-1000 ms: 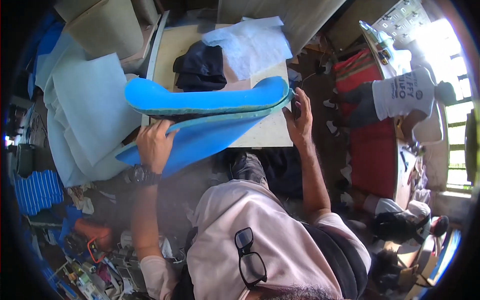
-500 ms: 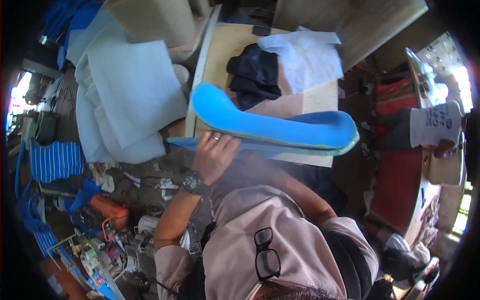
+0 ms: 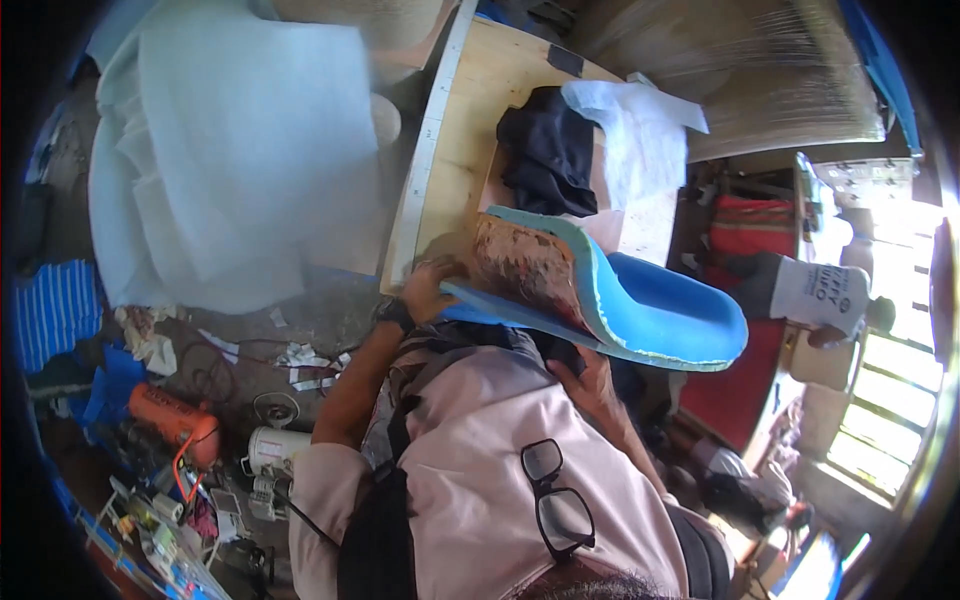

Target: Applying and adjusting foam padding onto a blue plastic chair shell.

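A curved, scoop-shaped seat shell padded with blue foam (image 3: 680,310) lies tilted over the table's near edge. Its rough brown back (image 3: 530,270) faces left and shows patchy stains. My left hand (image 3: 432,288) is closed at the pointed left end of the blue layer, its fingertips partly hidden. Under the near edge, my right hand (image 3: 588,378) grips the padded shell from below, with some fingers out of sight. Just beyond the shell sit a crumpled black cloth (image 3: 550,150) and a thin white sheet (image 3: 640,135) on the wooden table (image 3: 465,90).
A large white padding sheet (image 3: 240,150) drapes at the left. On the floor, lower left, are an orange compressor (image 3: 175,425), a white cylinder (image 3: 275,450) and scraps. A plastic-wrapped board (image 3: 730,70) stands at the back. Another person (image 3: 815,295) is by the red-topped table (image 3: 735,385) at right.
The padded shell has turned, exposing its brown back, and shifted right and nearer. My left hand has moved to its left end; my right hand, blurred before, now shows below its near edge.
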`<action>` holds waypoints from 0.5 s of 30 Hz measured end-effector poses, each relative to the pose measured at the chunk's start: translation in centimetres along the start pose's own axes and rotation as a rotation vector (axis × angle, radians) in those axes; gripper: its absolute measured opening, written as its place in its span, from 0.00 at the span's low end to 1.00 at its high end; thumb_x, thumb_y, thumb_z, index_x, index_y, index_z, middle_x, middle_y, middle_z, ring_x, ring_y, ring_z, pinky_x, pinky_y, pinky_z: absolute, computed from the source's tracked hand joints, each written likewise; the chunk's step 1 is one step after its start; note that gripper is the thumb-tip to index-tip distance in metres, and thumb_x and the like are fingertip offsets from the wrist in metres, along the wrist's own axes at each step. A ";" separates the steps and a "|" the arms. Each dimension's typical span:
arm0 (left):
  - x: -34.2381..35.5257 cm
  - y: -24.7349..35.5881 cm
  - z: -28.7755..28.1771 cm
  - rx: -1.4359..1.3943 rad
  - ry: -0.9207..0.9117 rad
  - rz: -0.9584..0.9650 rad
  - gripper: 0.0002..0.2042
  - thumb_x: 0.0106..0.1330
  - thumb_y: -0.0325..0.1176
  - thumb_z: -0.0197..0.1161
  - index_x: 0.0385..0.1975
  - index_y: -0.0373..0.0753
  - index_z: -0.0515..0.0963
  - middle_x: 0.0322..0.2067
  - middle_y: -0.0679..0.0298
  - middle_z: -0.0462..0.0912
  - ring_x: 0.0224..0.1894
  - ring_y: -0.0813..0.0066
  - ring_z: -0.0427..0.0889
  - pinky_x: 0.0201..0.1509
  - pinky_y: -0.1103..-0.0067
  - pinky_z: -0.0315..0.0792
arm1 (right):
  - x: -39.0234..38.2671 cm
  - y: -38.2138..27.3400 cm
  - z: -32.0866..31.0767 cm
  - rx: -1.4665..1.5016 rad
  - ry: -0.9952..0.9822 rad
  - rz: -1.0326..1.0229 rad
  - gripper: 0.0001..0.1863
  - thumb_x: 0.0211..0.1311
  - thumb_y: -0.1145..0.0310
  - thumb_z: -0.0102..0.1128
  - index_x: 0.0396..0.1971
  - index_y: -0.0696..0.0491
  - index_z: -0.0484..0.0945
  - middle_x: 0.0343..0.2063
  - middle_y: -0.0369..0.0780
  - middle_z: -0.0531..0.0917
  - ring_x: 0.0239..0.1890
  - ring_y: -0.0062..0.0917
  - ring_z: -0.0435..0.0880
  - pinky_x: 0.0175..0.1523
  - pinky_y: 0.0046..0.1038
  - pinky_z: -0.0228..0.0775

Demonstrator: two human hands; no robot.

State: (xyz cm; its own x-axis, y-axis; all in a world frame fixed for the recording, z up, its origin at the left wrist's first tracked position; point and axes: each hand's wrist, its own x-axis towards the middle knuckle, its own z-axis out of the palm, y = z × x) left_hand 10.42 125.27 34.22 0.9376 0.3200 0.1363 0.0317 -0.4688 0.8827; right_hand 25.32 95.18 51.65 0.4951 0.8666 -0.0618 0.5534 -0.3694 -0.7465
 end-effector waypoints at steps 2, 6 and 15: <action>1.0 -0.7 -0.6 -0.093 -0.144 -0.133 0.19 0.50 0.30 0.75 0.44 0.39 0.85 0.47 0.56 0.86 0.54 0.49 0.82 0.61 0.62 0.74 | -0.1 -2.4 0.1 -0.158 0.055 0.065 0.28 0.56 0.71 0.77 0.58 0.57 0.80 0.54 0.53 0.83 0.57 0.47 0.83 0.61 0.40 0.74; 3.3 -0.5 -2.3 -0.138 -0.169 0.057 0.12 0.52 0.31 0.75 0.37 0.42 0.87 0.35 0.57 0.89 0.46 0.55 0.86 0.53 0.64 0.78 | 0.7 -9.1 -1.1 -0.360 0.133 -0.028 0.14 0.51 0.74 0.77 0.38 0.56 0.83 0.36 0.47 0.87 0.36 0.38 0.88 0.41 0.35 0.79; 15.4 -1.8 -3.7 -0.231 -0.191 0.242 0.12 0.54 0.36 0.76 0.36 0.42 0.86 0.34 0.58 0.87 0.42 0.55 0.86 0.48 0.65 0.77 | 9.6 -14.3 -2.1 -0.731 0.271 0.169 0.45 0.47 0.58 0.83 0.65 0.55 0.72 0.64 0.54 0.74 0.64 0.50 0.75 0.68 0.50 0.65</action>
State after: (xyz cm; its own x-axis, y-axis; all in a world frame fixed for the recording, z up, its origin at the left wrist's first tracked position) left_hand 23.47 134.09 36.38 0.9568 0.0531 0.2859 -0.2569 -0.3068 0.9165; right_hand 23.56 108.07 63.10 0.7052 0.7022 0.0982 0.7090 -0.6963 -0.1121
